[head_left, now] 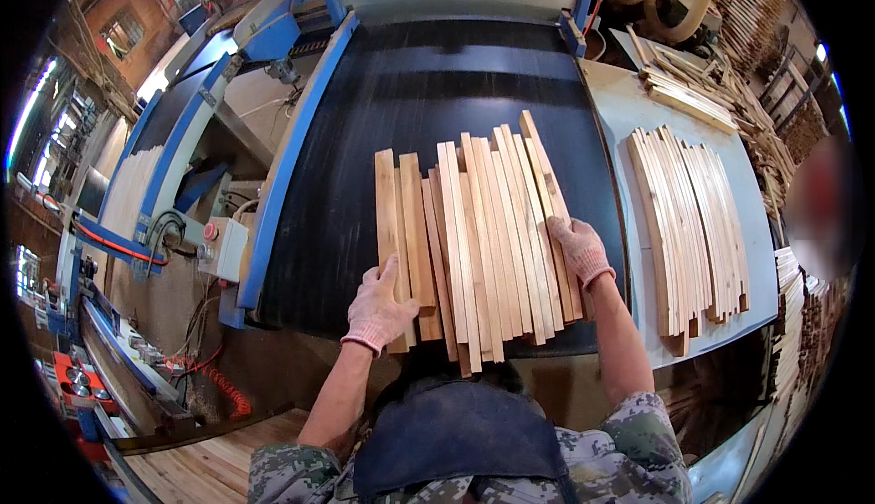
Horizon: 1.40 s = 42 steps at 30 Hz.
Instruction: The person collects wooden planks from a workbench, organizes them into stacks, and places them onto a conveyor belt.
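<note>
Wooden strips (483,240) on a black belt (333,203)

Square-edged, pale cream to honey-brown and faintly grained, they lie side by side with staggered ends, some jutting past the smooth belt's 6 o'clock edge. The left hand (378,305) clamps their 8 o'clock side, the right hand (580,249) their 3 o'clock side, both in whitish knit gloves (386,313) with pink cuffs (364,337).

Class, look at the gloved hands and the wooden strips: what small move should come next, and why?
Probably a gentle inward press by the left hand and right hand, to close up the wooden strips on the black belt: the hands flank the bundle, and dark gaps show between some strips toward its left side.
</note>
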### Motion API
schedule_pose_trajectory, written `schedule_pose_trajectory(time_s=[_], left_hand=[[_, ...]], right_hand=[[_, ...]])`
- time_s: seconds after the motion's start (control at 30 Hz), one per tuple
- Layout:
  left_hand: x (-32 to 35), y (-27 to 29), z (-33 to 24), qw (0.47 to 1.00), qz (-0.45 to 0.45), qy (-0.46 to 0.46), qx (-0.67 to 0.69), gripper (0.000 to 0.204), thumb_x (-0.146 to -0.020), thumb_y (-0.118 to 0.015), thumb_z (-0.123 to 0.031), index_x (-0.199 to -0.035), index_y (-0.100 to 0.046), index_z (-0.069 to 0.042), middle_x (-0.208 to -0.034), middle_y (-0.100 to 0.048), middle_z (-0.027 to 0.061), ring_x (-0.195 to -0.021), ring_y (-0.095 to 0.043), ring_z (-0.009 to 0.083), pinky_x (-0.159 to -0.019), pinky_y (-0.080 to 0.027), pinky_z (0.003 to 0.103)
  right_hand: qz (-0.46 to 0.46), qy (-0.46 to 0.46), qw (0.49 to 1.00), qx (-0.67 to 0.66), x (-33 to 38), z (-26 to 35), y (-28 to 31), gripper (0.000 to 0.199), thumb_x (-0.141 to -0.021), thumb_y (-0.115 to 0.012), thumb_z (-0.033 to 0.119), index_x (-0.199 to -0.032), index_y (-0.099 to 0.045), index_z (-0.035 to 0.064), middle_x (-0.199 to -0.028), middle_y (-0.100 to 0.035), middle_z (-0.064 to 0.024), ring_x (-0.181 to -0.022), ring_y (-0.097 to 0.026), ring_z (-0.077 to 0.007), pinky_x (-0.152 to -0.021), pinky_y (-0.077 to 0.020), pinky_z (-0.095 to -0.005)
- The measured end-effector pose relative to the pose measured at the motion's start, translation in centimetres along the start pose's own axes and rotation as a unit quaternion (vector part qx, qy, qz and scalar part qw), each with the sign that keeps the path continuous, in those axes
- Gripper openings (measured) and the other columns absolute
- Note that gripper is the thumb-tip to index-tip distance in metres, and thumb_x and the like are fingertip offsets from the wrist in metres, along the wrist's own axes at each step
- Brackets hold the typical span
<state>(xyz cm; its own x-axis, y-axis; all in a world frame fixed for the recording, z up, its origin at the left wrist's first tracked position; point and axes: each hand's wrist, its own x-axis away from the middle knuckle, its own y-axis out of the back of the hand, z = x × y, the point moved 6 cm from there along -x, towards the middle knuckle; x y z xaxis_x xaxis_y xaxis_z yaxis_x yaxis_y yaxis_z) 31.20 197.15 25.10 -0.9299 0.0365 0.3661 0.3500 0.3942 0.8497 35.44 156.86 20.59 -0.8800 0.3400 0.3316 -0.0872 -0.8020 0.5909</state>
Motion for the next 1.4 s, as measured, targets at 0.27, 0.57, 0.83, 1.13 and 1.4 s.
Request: schedule_pose_trajectory(time_s=[0.27,0.57,0.83,1.13,1.4], left_hand=[[6.0,-2.2,-0.3,0.990,-0.097,-0.041,-0.090,0.102,-0.072,-0.090,-0.035,-0.160,-0.045,-0.011,-0.158,-0.041,0.0252,-0.130,-0.055,0.0450,-0.108,-0.050,0.049],[5.2,-1.9,4.2,0.992,-0.114,-0.056,-0.012,0.089,-0.074,-0.077,-0.015,-0.158,-0.046,-0.013,-0.153,-0.046,0.0257,-0.125,-0.058,0.0472,-0.108,-0.051,0.051],[5.1,1.4,10.3,0.961,-0.244,-0.018,0.130,0.064,-0.078,-0.066,-0.003,-0.141,-0.055,-0.010,-0.115,-0.072,0.0245,-0.107,-0.070,0.0463,-0.100,-0.056,0.049],[3.6,2.2,10.5,0.953,-0.287,0.034,-0.089,0.061,-0.079,-0.077,-0.023,-0.135,-0.065,-0.004,-0.115,-0.074,0.0194,-0.111,-0.069,0.0391,-0.099,-0.052,0.053],[1.3,0.4,2.1,0.960,-0.247,-0.111,0.070,0.053,-0.095,-0.069,-0.027,-0.137,-0.064,0.004,-0.139,-0.065,0.0262,-0.124,-0.063,0.0436,-0.109,-0.050,0.050]], right_hand=[[-0.003,-0.008,0.999,-0.036,-0.1,-0.2,-0.5,0.072,-0.097,-0.064,0.061,-0.127,-0.073,-0.0030,-0.110,-0.078,-0.0191,-0.103,-0.075,-0.0303,-0.099,-0.0531,-0.0411],[-0.007,-0.003,0.998,-0.061,-1.1,-1.5,-0.9,0.069,-0.095,-0.064,0.061,-0.115,-0.074,-0.0045,-0.098,-0.077,-0.0186,-0.089,-0.075,-0.0274,-0.089,-0.0563,-0.0395],[0.003,-0.016,0.998,-0.068,-0.8,-1.3,-0.8,0.067,-0.099,-0.067,0.057,-0.129,-0.072,-0.0030,-0.107,-0.079,-0.0156,-0.096,-0.076,-0.0237,-0.094,-0.0558,-0.0383],[0.000,-0.002,0.996,-0.086,-0.1,-0.6,-0.6,0.067,-0.096,-0.067,0.058,-0.125,-0.074,-0.0031,-0.105,-0.080,-0.0149,-0.094,-0.075,-0.0232,-0.094,-0.0549,-0.0377],[-0.008,-0.014,0.997,-0.076,0.7,0.4,-0.3,0.065,-0.098,-0.068,0.057,-0.125,-0.074,-0.0014,-0.105,-0.080,-0.0143,-0.095,-0.075,-0.0224,-0.094,-0.0549,-0.0361]])
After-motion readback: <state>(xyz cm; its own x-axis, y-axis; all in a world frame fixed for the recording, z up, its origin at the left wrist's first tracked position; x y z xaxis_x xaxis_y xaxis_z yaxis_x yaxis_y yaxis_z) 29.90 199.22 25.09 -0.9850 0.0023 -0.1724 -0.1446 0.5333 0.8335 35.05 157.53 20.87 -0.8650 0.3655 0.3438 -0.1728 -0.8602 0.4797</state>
